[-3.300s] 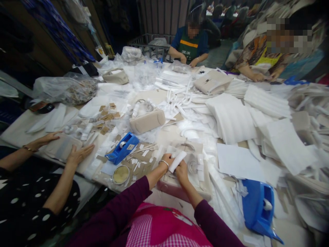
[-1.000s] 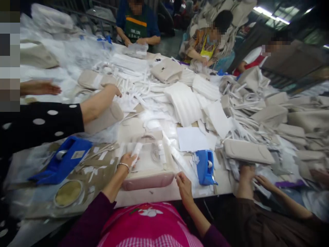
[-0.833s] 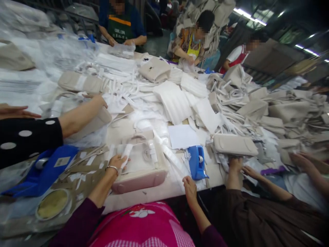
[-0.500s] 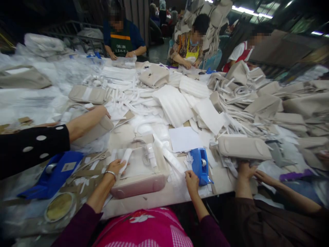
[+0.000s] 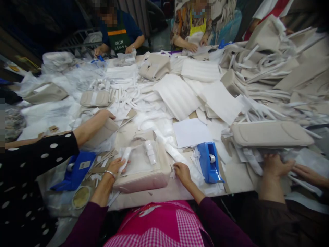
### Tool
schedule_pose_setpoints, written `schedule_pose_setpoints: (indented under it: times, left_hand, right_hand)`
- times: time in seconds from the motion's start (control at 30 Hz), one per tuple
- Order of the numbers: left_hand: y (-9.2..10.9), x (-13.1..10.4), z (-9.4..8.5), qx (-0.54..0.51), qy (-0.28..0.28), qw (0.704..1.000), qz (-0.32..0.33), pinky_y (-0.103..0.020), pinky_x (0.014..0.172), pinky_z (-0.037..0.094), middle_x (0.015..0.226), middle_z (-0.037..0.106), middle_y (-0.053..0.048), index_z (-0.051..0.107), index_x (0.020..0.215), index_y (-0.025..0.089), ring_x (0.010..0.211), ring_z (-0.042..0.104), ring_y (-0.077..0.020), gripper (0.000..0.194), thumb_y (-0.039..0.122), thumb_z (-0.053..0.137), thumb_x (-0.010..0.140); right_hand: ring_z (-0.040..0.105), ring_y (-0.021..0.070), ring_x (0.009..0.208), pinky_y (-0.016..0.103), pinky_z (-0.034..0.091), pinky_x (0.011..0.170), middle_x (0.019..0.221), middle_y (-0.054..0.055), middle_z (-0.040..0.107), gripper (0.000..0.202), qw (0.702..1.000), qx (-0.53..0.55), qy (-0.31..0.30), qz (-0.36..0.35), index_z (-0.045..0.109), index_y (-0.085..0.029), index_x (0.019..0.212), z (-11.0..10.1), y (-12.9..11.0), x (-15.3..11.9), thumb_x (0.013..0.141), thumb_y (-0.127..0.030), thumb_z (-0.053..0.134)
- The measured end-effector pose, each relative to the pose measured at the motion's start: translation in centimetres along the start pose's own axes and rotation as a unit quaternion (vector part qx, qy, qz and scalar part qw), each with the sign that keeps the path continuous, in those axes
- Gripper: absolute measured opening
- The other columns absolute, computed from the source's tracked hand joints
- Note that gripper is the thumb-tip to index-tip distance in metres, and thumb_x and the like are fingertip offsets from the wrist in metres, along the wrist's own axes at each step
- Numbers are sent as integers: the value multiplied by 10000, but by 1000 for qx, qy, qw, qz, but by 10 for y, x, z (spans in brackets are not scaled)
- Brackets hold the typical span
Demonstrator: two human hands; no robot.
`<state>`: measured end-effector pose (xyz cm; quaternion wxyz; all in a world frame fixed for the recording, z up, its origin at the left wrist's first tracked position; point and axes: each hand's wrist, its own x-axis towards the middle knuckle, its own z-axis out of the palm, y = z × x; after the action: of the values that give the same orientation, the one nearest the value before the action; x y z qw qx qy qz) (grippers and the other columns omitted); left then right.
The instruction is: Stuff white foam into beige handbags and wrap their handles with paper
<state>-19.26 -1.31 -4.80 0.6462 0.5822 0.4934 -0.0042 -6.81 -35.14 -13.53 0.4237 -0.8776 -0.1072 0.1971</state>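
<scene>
A beige handbag point(image 5: 144, 181) lies on its back at the table's front edge, facing me, a translucent sheet over its panel. My left hand point(image 5: 115, 168) is closed around a white foam wrap point(image 5: 125, 156) at the bag's left side; the wrap hides what is inside. Another white wrap point(image 5: 150, 152) covers part of the handle on the right. Just off the bag's right side, my right hand point(image 5: 183, 175) pinches a small pale bit that looks like tape. To its right stands a blue tape dispenser point(image 5: 208, 163).
A white sheet point(image 5: 191, 132) and foam sheets point(image 5: 177, 96) lie beyond the bag. Another blue dispenser point(image 5: 77, 169) and a round tin point(image 5: 81, 197) are at left. Co-workers' arms reach in on both sides. More bags point(image 5: 272, 134) pile up at right.
My right hand has moved left, from beside the blue tape dispenser to the bag's right side. My left hand stays on the foam wrap. The camera view has tilted down.
</scene>
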Motion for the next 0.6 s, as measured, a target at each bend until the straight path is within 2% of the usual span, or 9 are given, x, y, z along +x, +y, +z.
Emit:
schedule_pose_setpoints:
  times: [0.17,0.27,0.4,0.5,0.6]
  left_hand:
    - [5,-5,-12,-27,4,1000,-12,-178,385,376,759,693,-54,608,825,141,490,506,-92,177,171,696,674]
    - [3,-5,-16,-33,4,999,-6,-177,376,365,778,697,-61,608,815,135,492,508,-90,171,162,701,673]
    - [-7,4,-21,-57,0,998,-8,-174,378,384,791,697,-65,592,833,132,532,543,-101,214,164,722,666]
    - [-14,11,-25,-55,-8,998,-5,-178,375,402,788,690,-67,589,850,123,517,541,-97,281,204,762,644]
    - [-17,14,-28,-52,-28,998,6,-182,362,405,761,680,-61,590,834,113,474,506,-84,300,227,780,632]
  right_hand:
    - [614,180,740,275,431,732,783,28,679,256,999,-7,-35,-14,668,-205,895,2,2,1,736,-99,497]
    - [600,172,806,256,416,740,841,24,648,254,998,-25,-51,-36,628,-200,905,4,-3,0,723,-78,498]
    - [575,168,846,257,395,724,1022,53,601,253,986,-145,-61,-55,562,-194,1002,11,-27,4,764,-112,533]
    - [579,170,836,265,384,702,1076,77,586,236,966,-245,-80,-24,527,-182,1049,19,-47,10,817,-137,526]
    - [594,171,859,269,382,712,1066,83,601,198,949,-300,-93,18,529,-169,1050,27,-59,14,880,-126,439]
